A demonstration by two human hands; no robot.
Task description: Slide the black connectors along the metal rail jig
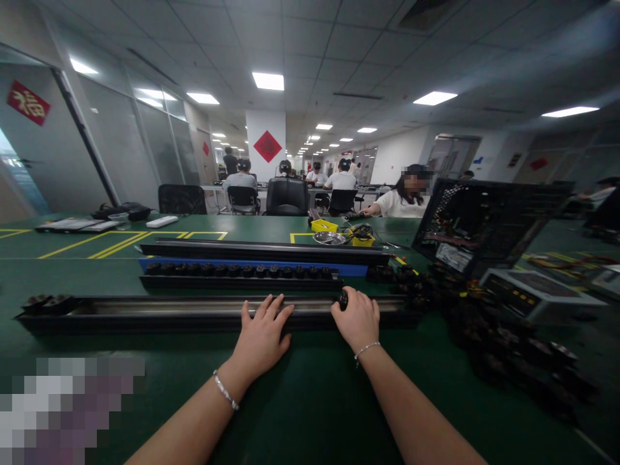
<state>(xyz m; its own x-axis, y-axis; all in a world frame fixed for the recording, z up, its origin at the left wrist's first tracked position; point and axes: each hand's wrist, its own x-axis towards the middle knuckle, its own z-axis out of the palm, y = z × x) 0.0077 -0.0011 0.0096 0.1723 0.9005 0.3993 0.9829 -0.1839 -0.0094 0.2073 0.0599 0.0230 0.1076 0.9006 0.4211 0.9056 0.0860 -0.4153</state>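
A long black channel with a metallic inner face point(165, 309) lies across the green table, with a few black round parts point(51, 301) at its left end. My left hand point(261, 336) rests on its near edge, fingers spread and holding nothing. Farther right, my right hand point(357, 316) has its fingers closed around a small black part point(343, 299) over the channel. Behind it stands a shorter black rail point(237, 282) with a row of black round parts point(247, 270) along a blue strip point(358, 268). Another long black rail point(261, 248) lies beyond.
On the right are a heap of black parts point(513, 342), a grey power supply point(537, 294) and an open black computer case point(484, 226). A metal dish point(329, 238) and a yellow tray point(324, 225) lie beyond the rails. A person point(404, 197) sits across the table.
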